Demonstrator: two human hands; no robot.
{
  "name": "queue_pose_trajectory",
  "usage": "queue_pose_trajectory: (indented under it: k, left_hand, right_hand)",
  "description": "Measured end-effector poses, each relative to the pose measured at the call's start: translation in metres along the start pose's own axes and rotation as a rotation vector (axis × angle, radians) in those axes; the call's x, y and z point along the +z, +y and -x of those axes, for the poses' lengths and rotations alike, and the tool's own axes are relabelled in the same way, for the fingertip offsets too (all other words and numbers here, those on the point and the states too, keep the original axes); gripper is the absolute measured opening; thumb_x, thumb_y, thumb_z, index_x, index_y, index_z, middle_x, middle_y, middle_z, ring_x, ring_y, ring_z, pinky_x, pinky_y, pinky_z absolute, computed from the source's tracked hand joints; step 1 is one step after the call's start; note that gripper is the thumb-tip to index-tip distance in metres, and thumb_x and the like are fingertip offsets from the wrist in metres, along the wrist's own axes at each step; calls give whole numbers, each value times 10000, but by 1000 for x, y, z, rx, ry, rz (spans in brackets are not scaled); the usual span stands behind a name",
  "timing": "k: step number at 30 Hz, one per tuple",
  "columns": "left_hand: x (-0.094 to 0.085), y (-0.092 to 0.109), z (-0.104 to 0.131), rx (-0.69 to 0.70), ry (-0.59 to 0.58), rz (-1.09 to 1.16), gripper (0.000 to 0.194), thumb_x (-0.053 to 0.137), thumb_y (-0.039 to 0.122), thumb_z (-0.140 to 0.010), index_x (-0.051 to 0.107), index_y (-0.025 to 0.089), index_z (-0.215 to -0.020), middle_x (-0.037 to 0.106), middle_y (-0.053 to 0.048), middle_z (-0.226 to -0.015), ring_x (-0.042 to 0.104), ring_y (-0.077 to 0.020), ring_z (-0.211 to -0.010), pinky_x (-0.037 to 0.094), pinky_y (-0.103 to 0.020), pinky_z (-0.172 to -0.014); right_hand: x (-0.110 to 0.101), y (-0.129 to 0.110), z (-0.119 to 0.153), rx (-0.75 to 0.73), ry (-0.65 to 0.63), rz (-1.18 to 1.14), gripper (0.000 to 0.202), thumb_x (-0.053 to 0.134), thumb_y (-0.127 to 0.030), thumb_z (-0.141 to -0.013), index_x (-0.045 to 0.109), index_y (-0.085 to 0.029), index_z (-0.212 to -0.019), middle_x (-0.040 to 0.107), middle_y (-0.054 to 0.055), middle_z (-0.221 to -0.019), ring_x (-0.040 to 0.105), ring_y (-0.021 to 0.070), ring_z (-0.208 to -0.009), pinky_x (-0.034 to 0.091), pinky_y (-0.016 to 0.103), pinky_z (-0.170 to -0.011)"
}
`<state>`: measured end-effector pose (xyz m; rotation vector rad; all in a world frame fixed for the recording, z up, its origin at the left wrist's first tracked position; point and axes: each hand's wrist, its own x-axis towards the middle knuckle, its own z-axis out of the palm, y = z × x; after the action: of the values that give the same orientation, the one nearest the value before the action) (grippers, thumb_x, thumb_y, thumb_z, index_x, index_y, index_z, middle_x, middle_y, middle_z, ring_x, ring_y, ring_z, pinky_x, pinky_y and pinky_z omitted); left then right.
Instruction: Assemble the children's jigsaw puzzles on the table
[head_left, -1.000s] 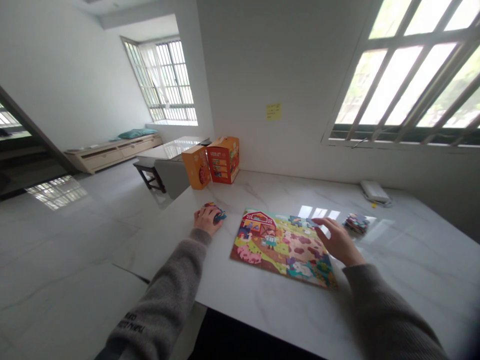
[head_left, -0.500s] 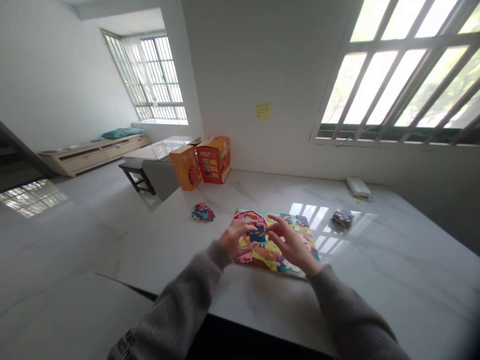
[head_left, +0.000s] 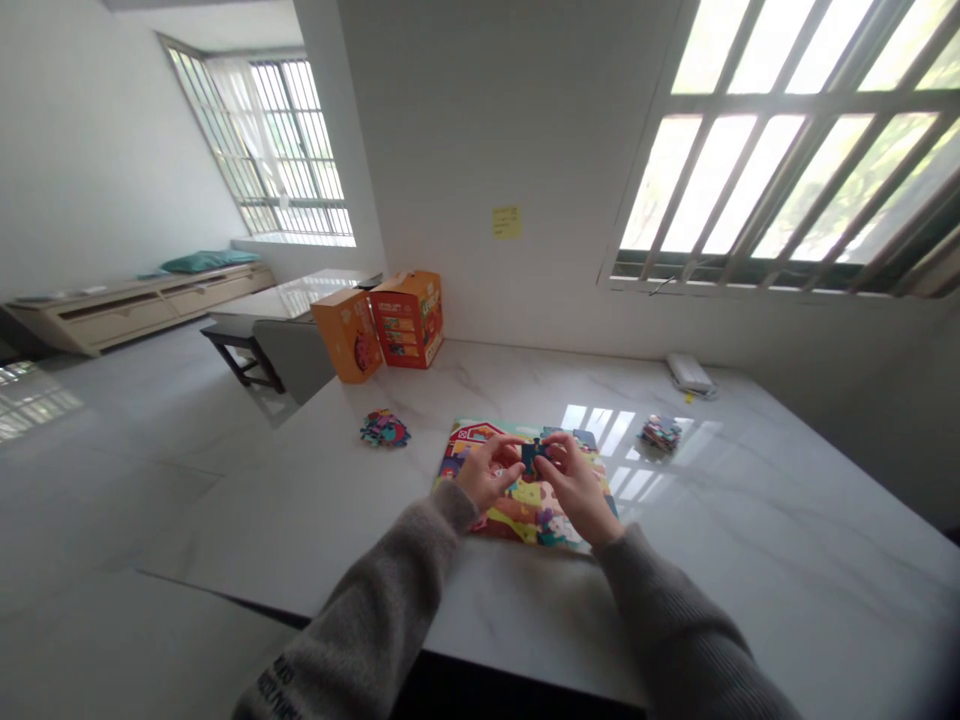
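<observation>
A yellow note [head_left: 506, 222] clings to the wall [head_left: 480, 110], left of a barred window [head_left: 780, 160].

The tabletop [head_left: 750, 500] looks glossy, the sleeves [head_left: 397, 570] matt cloth, the puzzle [head_left: 516, 515] printed cardboard.

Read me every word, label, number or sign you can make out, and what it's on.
"LEVEL UP", apparently: red box; its other lettering is blurred.
Orange box: lettering too blurred.
Yellow note on the wall: writing too small.
Left sleeve: dark lettering, unreadable.
</observation>
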<state>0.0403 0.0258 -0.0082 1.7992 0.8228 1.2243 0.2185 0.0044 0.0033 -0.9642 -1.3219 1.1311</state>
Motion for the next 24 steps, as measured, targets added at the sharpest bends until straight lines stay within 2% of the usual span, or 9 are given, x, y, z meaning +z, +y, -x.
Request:
queue_pose_trajectory:
  k: [3,7,9,11,13,17,20,24]
  left_hand:
    - [4,-7,2,-46,70,81,361,676,316,-832,589,201,-1163,658,-24,-817,656,-172,-748,553,-324,-710]
    - [1,-15,-2,-95,226,158,315,714,409,-809,605,171,-985,652,-23,-785,647,-153,-729,540,-296,-705]
    - [-2,-18,-5,-117,256,179,325,745,443,-783,628,163,-896,681,-43,-812,656,-164,-749,547,-309,-723]
    - [-4,-20,-7,-139,252,186,342,767,470,-760,658,159,-851,702,-55,-823,661,-176,-752,554,-327,-728]
    - [-6,-22,-7,-157,242,190,357,780,489,-743,684,160,-845,714,-57,-814,661,-184,-738,557,-340,-717]
    - [-5,-25,-5,-172,214,183,355,792,492,-736,714,159,-831,717,-51,-780,663,-189,-720,560,-347,-707]
    - [-4,-28,-4,-173,193,179,354,787,485,-749,726,147,-835,718,-53,-763,668,-186,-707,562,-343,-705]
    - [-3,-31,-4,-171,179,164,347,778,476,-760,729,139,-828,722,-57,-762,673,-185,-711,562,-336,-716]
  right_hand:
    - [3,7,1,46,28,-14,422,744,-546,-780,475,-242,-893,634,-17,-765,638,168,-667,534,322,-634]
    - [2,11,3,25,31,166,393,728,-552,-796,506,-228,-806,585,-16,-669,569,159,-603,474,295,-561]
    - [1,8,5,-57,-5,237,329,707,-495,-830,562,-234,-967,573,-17,-715,553,160,-628,480,296,-567]
    - [0,4,7,-154,-80,340,391,661,-402,-876,537,-260,-1218,574,-12,-780,552,161,-659,505,309,-606]
    - [-2,2,8,-239,-155,491,459,617,-313,-903,497,-290,-1345,601,10,-858,563,165,-691,530,334,-668]
    - [-12,4,6,-387,-212,698,429,625,-261,-911,548,-309,-1330,630,69,-1093,627,218,-917,556,400,-844]
    - [-18,6,4,-533,-230,775,456,634,-255,-919,535,-282,-1363,596,106,-1219,596,259,-1115,539,436,-946]
    - [-16,2,5,-680,-276,890,481,607,-225,-937,515,-273,-1407,612,112,-1265,578,268,-1165,521,465,-984]
